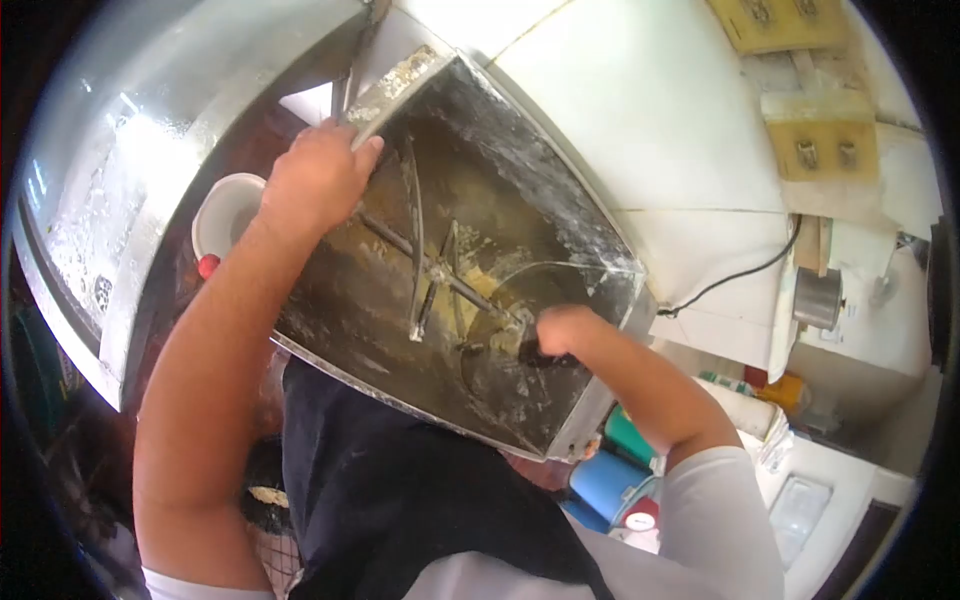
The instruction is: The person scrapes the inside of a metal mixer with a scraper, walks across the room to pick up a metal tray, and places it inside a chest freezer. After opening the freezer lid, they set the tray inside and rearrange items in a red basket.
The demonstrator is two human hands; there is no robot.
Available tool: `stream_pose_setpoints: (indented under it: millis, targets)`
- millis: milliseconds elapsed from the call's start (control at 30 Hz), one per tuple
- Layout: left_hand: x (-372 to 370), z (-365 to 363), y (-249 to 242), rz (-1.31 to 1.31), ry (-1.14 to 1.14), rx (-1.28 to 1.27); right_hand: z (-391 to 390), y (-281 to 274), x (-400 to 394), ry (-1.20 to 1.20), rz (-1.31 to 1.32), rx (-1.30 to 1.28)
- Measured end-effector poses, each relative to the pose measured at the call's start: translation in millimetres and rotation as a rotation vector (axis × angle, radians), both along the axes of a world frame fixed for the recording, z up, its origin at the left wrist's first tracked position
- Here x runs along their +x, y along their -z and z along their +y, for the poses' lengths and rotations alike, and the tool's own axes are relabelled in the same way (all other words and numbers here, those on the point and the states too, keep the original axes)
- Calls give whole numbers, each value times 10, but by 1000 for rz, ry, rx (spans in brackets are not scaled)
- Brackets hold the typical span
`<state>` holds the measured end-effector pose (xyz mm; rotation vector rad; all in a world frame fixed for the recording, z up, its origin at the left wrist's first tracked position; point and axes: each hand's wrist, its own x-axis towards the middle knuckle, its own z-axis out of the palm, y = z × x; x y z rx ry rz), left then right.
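A deep metal mixer tub [560, 150] lies in front of me, its walls smeared with pale residue. Through its middle runs a mixing shaft [385, 232] with several thin blades. My left hand [318, 178] is closed over the tub's rim at the upper left, the thumb on the inner side. Down inside, my right hand [565, 330] is closed beside the shaft's right end, near the end wall. Something dark shows under its fingers, too hidden to name. Yellowish dough-like residue [480, 285] clings around the shaft.
A white bucket [228, 215] stands left of the tub, behind my left forearm. A large shiny metal machine [130, 170] fills the left side. Green and blue containers [605, 480] sit below my right arm. A black cable [740, 268] runs along the tiled wall.
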<state>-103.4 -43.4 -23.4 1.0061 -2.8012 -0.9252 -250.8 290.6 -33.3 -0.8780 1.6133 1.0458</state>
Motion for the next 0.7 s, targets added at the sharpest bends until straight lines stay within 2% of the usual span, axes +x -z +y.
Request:
stream_pose_setpoints:
  millis: [133, 233, 367, 433, 500, 567, 633, 700]
  targets:
    - [36, 16, -28, 3, -9, -30, -22, -9, 157, -35, 54, 47]
    - [35, 36, 14, -1, -6, -68, 205, 398, 243, 39, 134, 67]
    - [55, 10, -3, 8, -3, -44, 317, 737, 436, -39, 96, 38]
    - [50, 22, 8, -3, 18, -30, 138, 550, 365, 102, 133, 38]
    - [34, 24, 22, 1, -7, -60, -26, 304, 264, 129, 88, 43]
    - [17, 36, 9, 3, 3, -54, -48, 219, 192, 10, 36, 16]
    - [30, 26, -6, -24, -11, -52, 168, 452, 250, -34, 55, -47]
    - [45, 38, -2, -3, -21, -55, 250, 771, 452, 116, 213, -23]
